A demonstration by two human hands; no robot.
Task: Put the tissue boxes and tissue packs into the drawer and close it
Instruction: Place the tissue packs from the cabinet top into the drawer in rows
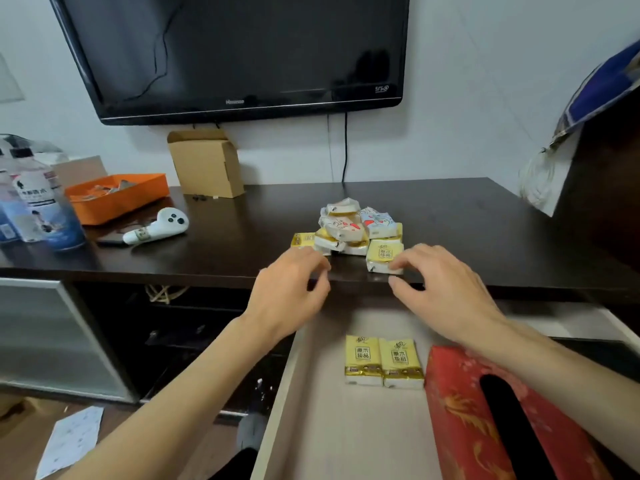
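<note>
A pile of small tissue packs (349, 228) lies near the front edge of the dark table top (485, 230). One yellow pack (383, 255) sits at the pile's front right. My left hand (289, 292) hovers in front of the pile's left side, fingers curled and apart, holding nothing. My right hand (436, 282) reaches toward the yellow pack, fingertips at its right edge, not closed on it. Below, the pale drawer (332, 434) stands pulled out. It holds two yellow tissue packs (382, 362) side by side and a red tissue box (485, 420) on the right, partly under my right forearm.
An orange tray (117, 197), a white controller (157, 228), bottles (33, 202) and an open cardboard box (207, 164) stand on the table's left and back. A black television (235, 50) hangs on the wall above. A sheet of paper (71, 439) lies on the floor.
</note>
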